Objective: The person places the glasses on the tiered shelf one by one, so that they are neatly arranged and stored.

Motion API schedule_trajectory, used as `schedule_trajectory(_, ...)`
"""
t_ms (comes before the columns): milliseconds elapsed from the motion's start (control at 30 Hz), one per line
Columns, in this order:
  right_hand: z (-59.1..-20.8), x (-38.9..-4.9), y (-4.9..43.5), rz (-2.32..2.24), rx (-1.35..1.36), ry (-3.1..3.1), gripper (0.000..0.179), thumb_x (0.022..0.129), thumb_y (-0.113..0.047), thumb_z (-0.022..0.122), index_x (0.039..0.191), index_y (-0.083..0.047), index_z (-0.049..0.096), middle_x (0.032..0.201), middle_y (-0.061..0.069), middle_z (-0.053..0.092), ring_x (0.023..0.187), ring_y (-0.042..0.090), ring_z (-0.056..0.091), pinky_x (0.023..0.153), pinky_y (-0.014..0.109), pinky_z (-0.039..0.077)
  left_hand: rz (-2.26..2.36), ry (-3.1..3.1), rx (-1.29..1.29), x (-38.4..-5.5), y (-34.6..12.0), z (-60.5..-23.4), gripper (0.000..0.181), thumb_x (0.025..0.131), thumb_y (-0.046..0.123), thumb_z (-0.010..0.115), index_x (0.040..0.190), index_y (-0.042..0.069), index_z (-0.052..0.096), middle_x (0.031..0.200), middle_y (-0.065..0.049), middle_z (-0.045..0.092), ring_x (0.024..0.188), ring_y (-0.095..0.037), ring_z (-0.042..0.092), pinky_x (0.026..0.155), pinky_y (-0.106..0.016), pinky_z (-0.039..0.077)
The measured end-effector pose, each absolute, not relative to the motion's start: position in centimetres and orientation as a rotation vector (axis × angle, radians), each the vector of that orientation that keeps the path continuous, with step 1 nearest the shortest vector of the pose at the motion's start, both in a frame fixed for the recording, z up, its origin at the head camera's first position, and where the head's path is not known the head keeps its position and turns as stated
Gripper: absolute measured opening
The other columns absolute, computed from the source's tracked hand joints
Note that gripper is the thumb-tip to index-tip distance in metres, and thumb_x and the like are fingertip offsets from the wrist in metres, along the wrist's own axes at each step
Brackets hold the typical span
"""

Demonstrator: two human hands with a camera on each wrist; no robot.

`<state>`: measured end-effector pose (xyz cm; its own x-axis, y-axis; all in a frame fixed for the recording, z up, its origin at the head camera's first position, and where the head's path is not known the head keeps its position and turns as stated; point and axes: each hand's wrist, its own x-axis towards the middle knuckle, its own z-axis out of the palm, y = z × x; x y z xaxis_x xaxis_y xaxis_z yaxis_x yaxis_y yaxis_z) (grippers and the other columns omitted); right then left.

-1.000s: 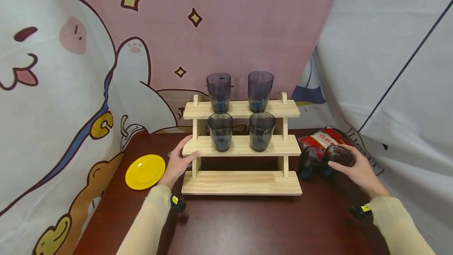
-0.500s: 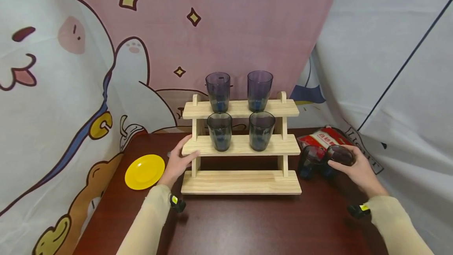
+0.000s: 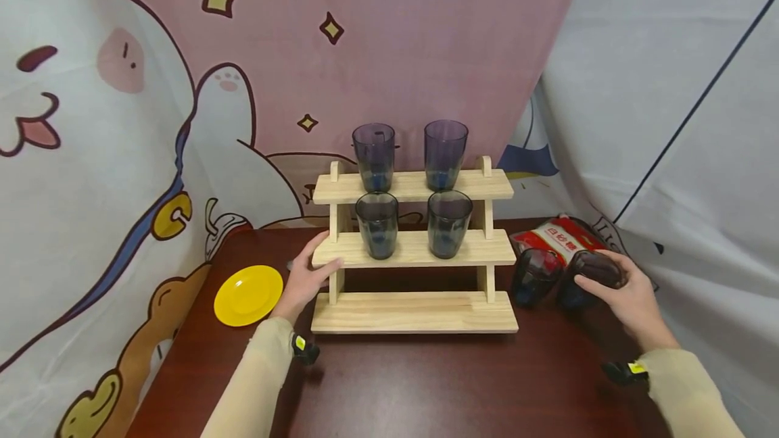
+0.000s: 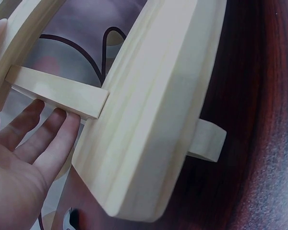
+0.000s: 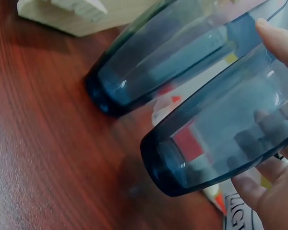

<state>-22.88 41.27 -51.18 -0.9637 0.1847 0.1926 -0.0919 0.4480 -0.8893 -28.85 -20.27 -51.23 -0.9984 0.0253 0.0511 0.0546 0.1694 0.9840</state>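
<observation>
At the left end of a three-tier wooden display shelf [image 3: 414, 313], my left hand [image 3: 307, 279] grips the middle tier, thumb on its front edge. The left wrist view shows the fingers [image 4: 43, 129] of that hand against an upright post. My right hand [image 3: 629, 293] holds a dark tinted drinking glass [image 5: 201, 148] near its rim, to the right of the shelf. The glass leans, its base close over the table. A matching glass [image 3: 535, 279] stands just left of it. Two glasses [image 3: 446, 154] stand on the top tier and two more [image 3: 449, 225] on the middle tier.
A red and white plastic packet [image 3: 562, 235] with printed characters lies behind the right-hand glasses. A yellow plate [image 3: 248, 296] sits left of the shelf on the dark wood table [image 3: 426, 391]. Printed cloth [image 3: 395, 53] hangs around the back and sides.
My right hand has shifted slightly to the right with the glass, widening the gap from the glass beside it. My left hand stays on the shelf.
</observation>
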Motion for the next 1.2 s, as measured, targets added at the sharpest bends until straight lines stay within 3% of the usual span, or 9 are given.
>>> schedule_trajectory(200, -49.3, -21.7, 40.7, 1.695, -0.038, -2.263, 0.063, 0.091, -0.003, 0.082, 0.148, -0.013, 0.057, 0.116, -0.016, 0.068, 0.096, -0.001, 0.066, 0.072, 0.012, 0.054, -2.014, -2.401, -0.087, -28.8, -20.3, -51.1, 0.073, 0.095, 0.033, 0.082, 0.157, 0.045, 0.045, 0.161, -0.006, 0.044, 0.12, -0.038, 0.065, 0.096, -0.056, 0.057)
schedule_trajectory(333, -47.7, -20.8, 39.7, 1.922, 0.118, -2.042, 0.062, 0.088, 0.014, 0.075, 0.145, -0.005, 0.059, 0.116, -0.007, 0.074, 0.096, 0.004, 0.07, 0.073, 0.015, 0.057, -2.007, -2.409, -0.089, -28.8, -20.3, -51.1, 0.072, 0.095, 0.034, 0.081, 0.156, 0.046, 0.045, 0.162, -0.004, 0.042, 0.121, -0.038, 0.064, 0.097, -0.056, 0.057)
schedule_trajectory(533, -45.2, -20.0, 37.5, 2.027, 0.398, -1.882, 0.061, 0.087, 0.028, 0.064, 0.145, 0.011, 0.05, 0.123, 0.004, 0.075, 0.106, 0.012, 0.074, 0.079, 0.02, 0.06, -1.995, -2.409, -0.091, -28.6, -20.3, -51.0, 0.072, 0.094, 0.035, 0.082, 0.155, 0.045, 0.046, 0.162, -0.004, 0.043, 0.121, -0.039, 0.064, 0.095, -0.055, 0.057)
schedule_trajectory(767, -42.8, -18.9, 34.8, 1.973, 0.479, -1.926, 0.063, 0.087, 0.029, 0.063, 0.145, 0.014, 0.048, 0.126, 0.005, 0.074, 0.109, 0.013, 0.073, 0.083, 0.021, 0.06, -2.004, -2.407, -0.089, -28.5, -20.3, -51.0, 0.073, 0.095, 0.033, 0.081, 0.157, 0.045, 0.045, 0.162, -0.006, 0.043, 0.123, -0.04, 0.063, 0.097, -0.057, 0.056)
schedule_trajectory(1200, -41.6, -18.7, 30.1, 1.756, 0.49, -2.196, 0.069, 0.085, 0.017, 0.076, 0.148, 0.001, 0.053, 0.127, 0.004, 0.068, 0.109, 0.012, 0.07, 0.086, 0.019, 0.058, -2.021, -2.388, -0.096, -28.6, -20.3, -51.1, 0.073, 0.095, 0.032, 0.082, 0.157, 0.044, 0.045, 0.16, -0.008, 0.044, 0.121, -0.039, 0.065, 0.096, -0.057, 0.057)
